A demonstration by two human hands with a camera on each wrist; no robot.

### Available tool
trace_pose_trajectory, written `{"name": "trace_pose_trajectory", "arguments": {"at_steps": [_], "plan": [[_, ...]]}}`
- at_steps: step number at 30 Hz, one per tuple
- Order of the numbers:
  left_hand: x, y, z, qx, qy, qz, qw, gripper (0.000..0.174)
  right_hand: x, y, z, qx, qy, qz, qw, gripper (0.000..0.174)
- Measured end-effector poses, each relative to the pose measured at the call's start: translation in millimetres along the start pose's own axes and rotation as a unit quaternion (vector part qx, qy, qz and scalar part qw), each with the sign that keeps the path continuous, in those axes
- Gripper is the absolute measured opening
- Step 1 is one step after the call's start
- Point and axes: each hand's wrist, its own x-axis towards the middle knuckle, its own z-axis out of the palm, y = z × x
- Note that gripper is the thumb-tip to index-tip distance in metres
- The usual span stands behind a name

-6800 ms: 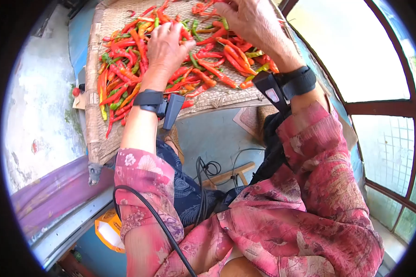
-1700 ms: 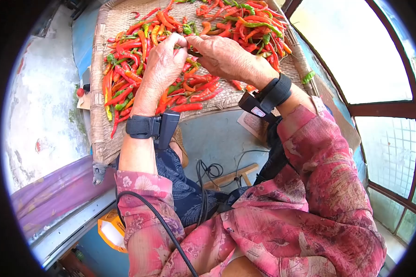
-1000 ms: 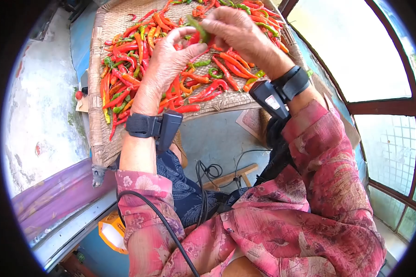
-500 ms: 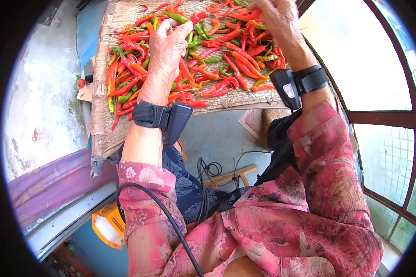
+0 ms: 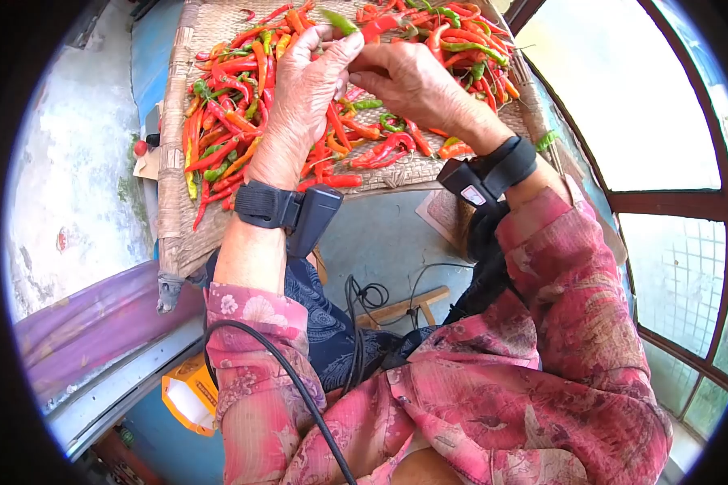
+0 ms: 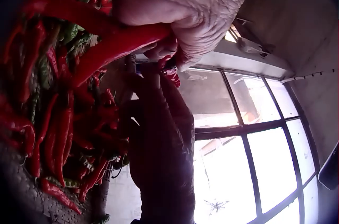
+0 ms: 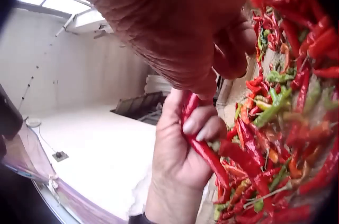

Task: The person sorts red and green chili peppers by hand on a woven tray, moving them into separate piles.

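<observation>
My left hand [image 5: 306, 85] grips chili peppers in front of the tray's pile. A green chili [image 5: 338, 22] sticks up past its fingertips, and a red chili [image 5: 380, 27] points right above the other hand. In the right wrist view, the left fingers curl round a slim red chili [image 7: 209, 160]. My right hand [image 5: 416, 81] meets the left one, its fingertips pinching at that chili's end; the pinched part is mostly hidden. From the left wrist view, the red chili [image 6: 122, 49] slants below the left palm, the right hand [image 6: 161, 150] darkly lit underneath.
Red, orange and green chilies [image 5: 226, 121] cover a woven tray [image 5: 174, 162] with a raised rim. A window [image 5: 663, 105] stands at the right, a wall [image 5: 81, 162] at the left. Cables [image 5: 360, 299] and a wooden piece [image 5: 400, 307] lie below; an orange box [image 5: 192, 396] sits lower left.
Half a second ago my right hand was over the tray's far right; it has come back left to my left hand. A red chili now shows beside the green one.
</observation>
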Motion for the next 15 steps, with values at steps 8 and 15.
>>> {"name": "trace_pose_trajectory", "arguments": {"at_steps": [8,15], "plan": [[5,-6,-8,0.078,0.004,0.024,0.997,0.024,5,10,-9,0.069,0.063,0.093,0.991,0.049],[-3,-5,0,0.271,-0.077,0.074,0.957,0.023,8,18,-16,-0.042,0.028,0.049,0.998,0.046]]}}
